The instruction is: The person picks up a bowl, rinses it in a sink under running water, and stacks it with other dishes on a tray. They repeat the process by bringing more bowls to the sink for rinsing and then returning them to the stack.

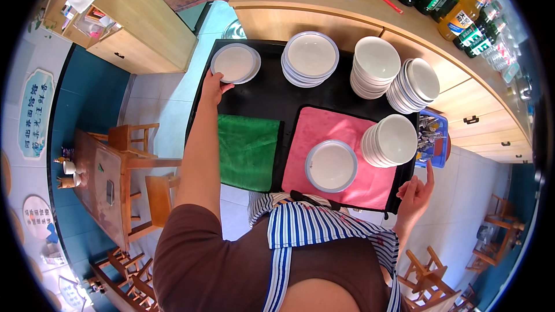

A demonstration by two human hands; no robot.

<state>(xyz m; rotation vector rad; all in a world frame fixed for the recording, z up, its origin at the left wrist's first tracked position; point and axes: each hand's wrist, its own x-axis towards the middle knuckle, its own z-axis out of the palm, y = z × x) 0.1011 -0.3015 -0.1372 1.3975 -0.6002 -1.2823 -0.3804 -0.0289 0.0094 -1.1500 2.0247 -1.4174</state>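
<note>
My left hand reaches to the far left corner of a black tabletop. Its fingers grip the near edge of a white plate with a pale blue rim, which rests on another like it. My right hand is off the right edge, index finger extended, the others loosely curled, holding nothing. Close to it, a stack of white bowls leans on a pink cloth. A single blue-rimmed white dish lies on that cloth. A folded green cloth lies at the left.
Along the back stand stacks of blue-rimmed dishes, white bowls and more dishes. A blue basket of utensils sits beyond the right edge. A wooden cabinet with bottles borders the back. A wooden table stands left.
</note>
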